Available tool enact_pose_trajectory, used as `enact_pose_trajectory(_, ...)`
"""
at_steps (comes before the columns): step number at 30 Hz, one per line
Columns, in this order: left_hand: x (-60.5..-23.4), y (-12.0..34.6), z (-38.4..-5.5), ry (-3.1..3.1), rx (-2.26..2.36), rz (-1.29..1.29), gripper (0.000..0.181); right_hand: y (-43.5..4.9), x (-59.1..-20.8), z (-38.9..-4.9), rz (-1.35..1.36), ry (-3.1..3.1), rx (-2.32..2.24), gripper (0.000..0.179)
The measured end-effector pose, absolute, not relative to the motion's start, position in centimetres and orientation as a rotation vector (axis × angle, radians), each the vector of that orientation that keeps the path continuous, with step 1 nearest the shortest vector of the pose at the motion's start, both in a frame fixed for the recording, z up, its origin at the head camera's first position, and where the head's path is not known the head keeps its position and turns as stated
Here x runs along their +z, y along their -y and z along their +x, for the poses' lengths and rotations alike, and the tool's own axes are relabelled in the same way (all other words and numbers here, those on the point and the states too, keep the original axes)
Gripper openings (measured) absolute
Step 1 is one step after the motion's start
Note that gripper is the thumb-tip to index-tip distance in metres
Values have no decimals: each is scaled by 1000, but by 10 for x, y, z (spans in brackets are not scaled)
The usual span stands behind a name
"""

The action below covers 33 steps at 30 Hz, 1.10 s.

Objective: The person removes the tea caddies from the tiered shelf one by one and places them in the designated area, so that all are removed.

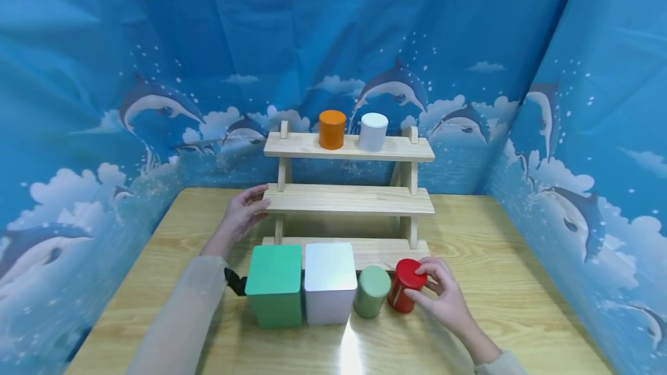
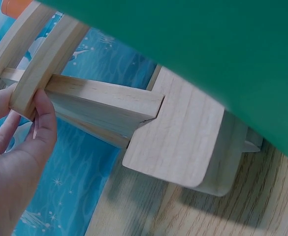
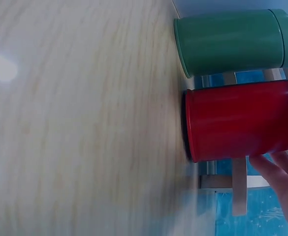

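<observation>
My left hand (image 1: 244, 211) pinches the left end of the middle board of a three-tier wooden shelf rack (image 1: 348, 198). In the left wrist view, thumb and fingers (image 2: 46, 118) sit on either side of that board's end. At the front right, my right hand (image 1: 443, 295) holds a red canister (image 1: 405, 288) by its lid and side. The canister stands upright on the table, as the right wrist view shows its base (image 3: 190, 125) at the tabletop. Close on its left is a green canister (image 1: 372, 293).
A green box (image 1: 275, 285) and a white box (image 1: 330, 282) stand left of the canisters, before the bottom board. An orange canister (image 1: 332, 130) and a white canister (image 1: 373, 132) are on the top board. Blue dolphin-print curtains (image 1: 245, 62) surround the wooden table (image 1: 464, 242).
</observation>
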State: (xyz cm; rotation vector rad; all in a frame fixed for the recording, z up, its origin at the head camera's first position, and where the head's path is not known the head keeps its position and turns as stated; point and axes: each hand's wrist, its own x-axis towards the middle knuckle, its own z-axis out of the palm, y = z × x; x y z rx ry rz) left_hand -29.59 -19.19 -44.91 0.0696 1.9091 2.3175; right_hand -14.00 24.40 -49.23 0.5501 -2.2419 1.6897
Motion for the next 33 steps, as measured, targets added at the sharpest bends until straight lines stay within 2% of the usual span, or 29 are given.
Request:
enact_pose_trajectory(15, -450, 191, -298, -1917, 2319, 36, 56, -242, -500, -141, 686, 2209, 1622, 45)
enact_pose_trajectory(23, -451, 192, -298, -1897, 2337, 26, 55, -248, -492, -140, 792, 2191, 1627, 62)
enact_pose_trajectory(33, -450, 192, -297, -1884, 2340, 43, 55, -251, -488, -141, 874, 2032, 1690, 53)
